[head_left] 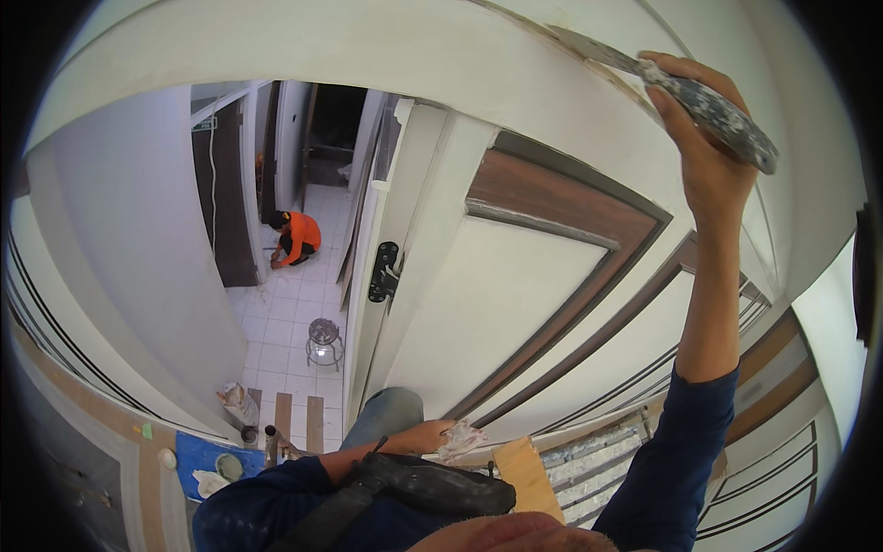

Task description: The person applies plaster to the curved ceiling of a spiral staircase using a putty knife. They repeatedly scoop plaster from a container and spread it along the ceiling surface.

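Observation:
High at the upper right, my right hand is wrapped round the speckled handle of a putty knife. The blade points left and lies along a rough, brownish seam in the white trim above the door; whether it presses in I cannot tell. Low in the middle, in front of my body, my left hand is closed on a white, putty-smeared lump, its exact kind unclear. Beside my raised arm is a white panelled door with brown-and-dark moulding and a black latch fitting near its edge.
A person in an orange top crouches on the white tiled floor of the passage. Nearer stands a round stool. Below left are a blue sheet with a tub, and a bag. A yellowish board lies below me.

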A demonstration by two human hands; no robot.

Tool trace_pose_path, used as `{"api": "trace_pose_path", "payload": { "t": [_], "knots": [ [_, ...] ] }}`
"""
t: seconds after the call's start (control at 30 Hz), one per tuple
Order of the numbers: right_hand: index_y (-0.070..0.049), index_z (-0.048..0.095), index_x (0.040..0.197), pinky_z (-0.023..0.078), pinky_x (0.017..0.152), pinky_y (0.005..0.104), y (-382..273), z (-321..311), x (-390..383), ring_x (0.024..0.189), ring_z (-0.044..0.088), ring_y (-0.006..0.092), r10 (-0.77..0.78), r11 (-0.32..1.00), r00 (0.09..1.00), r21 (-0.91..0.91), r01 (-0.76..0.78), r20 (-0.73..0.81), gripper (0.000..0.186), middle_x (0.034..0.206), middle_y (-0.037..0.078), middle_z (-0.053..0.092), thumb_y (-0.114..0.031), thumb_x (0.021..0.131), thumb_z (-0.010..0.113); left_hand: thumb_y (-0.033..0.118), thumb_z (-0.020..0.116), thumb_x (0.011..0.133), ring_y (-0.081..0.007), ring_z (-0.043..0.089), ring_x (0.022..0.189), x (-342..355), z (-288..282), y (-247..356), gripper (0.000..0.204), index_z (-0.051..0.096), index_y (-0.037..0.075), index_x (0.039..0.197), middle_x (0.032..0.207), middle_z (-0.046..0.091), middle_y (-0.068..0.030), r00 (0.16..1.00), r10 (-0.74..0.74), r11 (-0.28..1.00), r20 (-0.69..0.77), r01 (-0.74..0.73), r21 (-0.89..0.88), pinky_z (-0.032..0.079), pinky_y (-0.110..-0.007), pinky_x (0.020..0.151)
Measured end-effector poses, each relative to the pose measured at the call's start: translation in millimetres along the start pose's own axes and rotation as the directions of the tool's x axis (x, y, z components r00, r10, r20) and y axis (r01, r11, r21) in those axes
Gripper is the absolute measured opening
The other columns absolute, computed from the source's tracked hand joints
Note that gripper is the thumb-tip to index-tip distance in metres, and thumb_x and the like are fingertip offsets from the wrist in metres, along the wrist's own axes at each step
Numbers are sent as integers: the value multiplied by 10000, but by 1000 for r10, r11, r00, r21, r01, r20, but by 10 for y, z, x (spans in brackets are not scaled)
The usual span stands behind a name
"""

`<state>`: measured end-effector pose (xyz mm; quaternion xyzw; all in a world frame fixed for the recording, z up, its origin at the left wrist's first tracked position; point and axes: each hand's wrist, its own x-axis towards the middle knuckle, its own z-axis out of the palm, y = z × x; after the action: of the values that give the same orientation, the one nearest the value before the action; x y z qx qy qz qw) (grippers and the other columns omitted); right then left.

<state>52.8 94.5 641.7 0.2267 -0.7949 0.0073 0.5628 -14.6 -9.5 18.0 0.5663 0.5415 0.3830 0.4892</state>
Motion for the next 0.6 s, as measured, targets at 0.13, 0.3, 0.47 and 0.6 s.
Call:
{"api": "trace_pose_path", "payload": {
  "t": [0.13, 0.3, 0.47, 0.6],
  "knots": [
    [-69, 716, 1072, 554, 850, 256, -81, 51, -28, 998, 670, 142, 112, 982, 992, -160, -103, 54, 207, 1071, 61, 740, -58, 870, 759, 107, 515, 921, -295, 602, 1182, -41, -14, 93, 509, 484, -7, 1416, 1295, 618, -231, 999, -10, 998, -40, 12, 64, 428, -344, 1034],
    [-46, 732, 1044, 571, 773, 245, -85, -22, -128, 898, 688, 116, -39, 986, 999, -166, 33, -35, 206, 1023, 46, 745, -7, 844, 765, 118, 502, 931, -348, 605, 1168, -69, -24, 117, 475, 496, -32, 1382, 1271, 611, -272, 998, 35, 994, -55, -29, 101, 450, -384, 1005],
    [-70, 734, 1054, 578, 787, 247, -78, 109, -123, 906, 711, 133, -152, 954, 988, -257, 157, 37, 253, 1002, 49, 751, -17, 814, 791, 123, 540, 906, -335, 608, 1146, -45, 4, 72, 484, 515, -23, 1367, 1250, 629, -250, 997, 24, 997, -69, -19, 78, 441, -374, 1012],
    [-73, 731, 1064, 579, 764, 234, -22, 141, -131, 887, 710, 119, -97, 952, 995, -292, 97, 14, 270, 1001, 40, 751, -23, 807, 801, 130, 541, 906, -338, 614, 1136, -14, 7, -16, 498, 505, -21, 1379, 1250, 631, -247, 998, 26, 995, -61, -20, 97, 448, -376, 1003]
  ]
}}
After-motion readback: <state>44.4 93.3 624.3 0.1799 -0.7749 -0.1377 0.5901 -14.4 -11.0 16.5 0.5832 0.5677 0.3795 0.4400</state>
